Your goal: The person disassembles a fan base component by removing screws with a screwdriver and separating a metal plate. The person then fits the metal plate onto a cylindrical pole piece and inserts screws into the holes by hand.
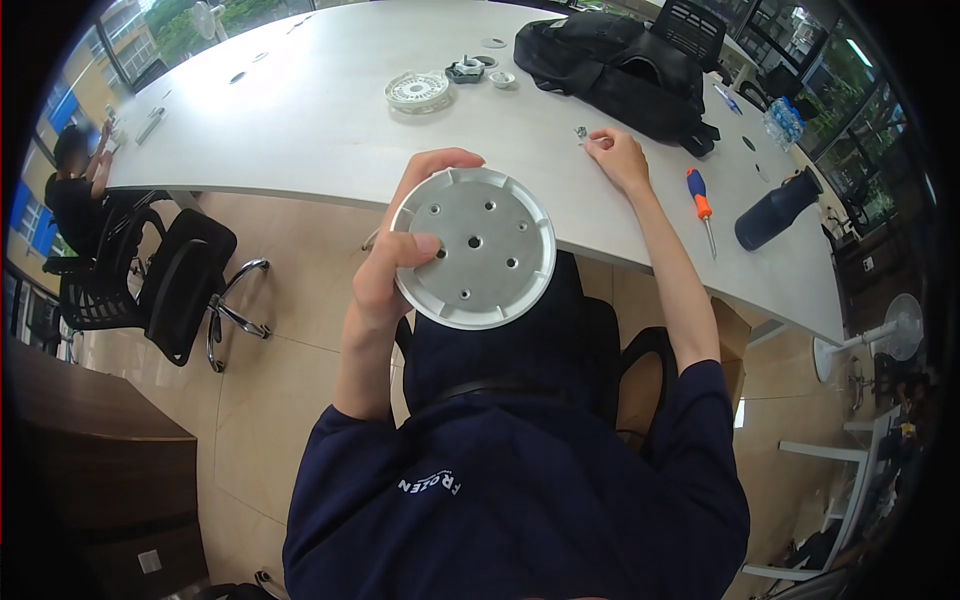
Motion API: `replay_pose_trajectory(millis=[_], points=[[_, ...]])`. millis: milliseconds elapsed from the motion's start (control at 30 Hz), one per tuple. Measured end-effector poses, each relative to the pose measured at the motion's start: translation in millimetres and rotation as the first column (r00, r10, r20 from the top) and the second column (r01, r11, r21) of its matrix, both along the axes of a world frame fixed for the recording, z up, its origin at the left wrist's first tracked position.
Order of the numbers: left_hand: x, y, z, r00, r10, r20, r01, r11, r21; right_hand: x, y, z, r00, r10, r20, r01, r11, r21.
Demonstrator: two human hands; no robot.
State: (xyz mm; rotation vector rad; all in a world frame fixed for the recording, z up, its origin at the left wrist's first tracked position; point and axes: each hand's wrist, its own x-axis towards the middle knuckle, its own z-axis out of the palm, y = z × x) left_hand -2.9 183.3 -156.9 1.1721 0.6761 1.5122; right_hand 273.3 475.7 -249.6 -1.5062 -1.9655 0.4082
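My left hand (385,262) grips a round white disc with a grey metal face (475,275), held up in front of my lap near the table edge. Its face has several holes, and my thumb presses on it near one of them, while the fingers go behind the rim. Over on the table, my right hand (618,158) has its thumb and fingertips pinched together beside a few small shiny metal pieces (580,132), which look like screws. Whatever lies between those fingertips is too small to make out.
On the white table (330,110) lie a clear-and-white round part (418,91), a dark knob-like part (466,69), a small white ring (502,79), a black backpack (620,75), an orange-blue screwdriver (700,205) and a dark bottle (775,212). A person (78,190) sits at far left.
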Motion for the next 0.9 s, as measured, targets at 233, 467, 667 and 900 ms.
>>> replay_pose_trajectory(millis=[233, 467, 667, 900], points=[[-2, 0, 0, 0.999, -0.050, 0.020, 0.051, 0.999, -0.004, -9, -7, -5, 0.997, -0.037, 0.070, 0.031, 0.996, 0.082], [-1, -6, 3, 0.997, -0.079, -0.019, 0.079, 0.997, 0.004, -2, -13, -6, 0.998, -0.008, 0.060, -0.003, 0.983, 0.182], [2, -8, 0, 0.991, -0.131, -0.036, 0.131, 0.991, -0.010, 9, 8, -24, 0.997, 0.011, 0.079, -0.035, 0.949, 0.313], [5, -10, 0, 0.990, -0.135, -0.049, 0.134, 0.991, -0.023, 6, -1, -16, 0.990, -0.123, 0.065, 0.101, 0.956, 0.274]])
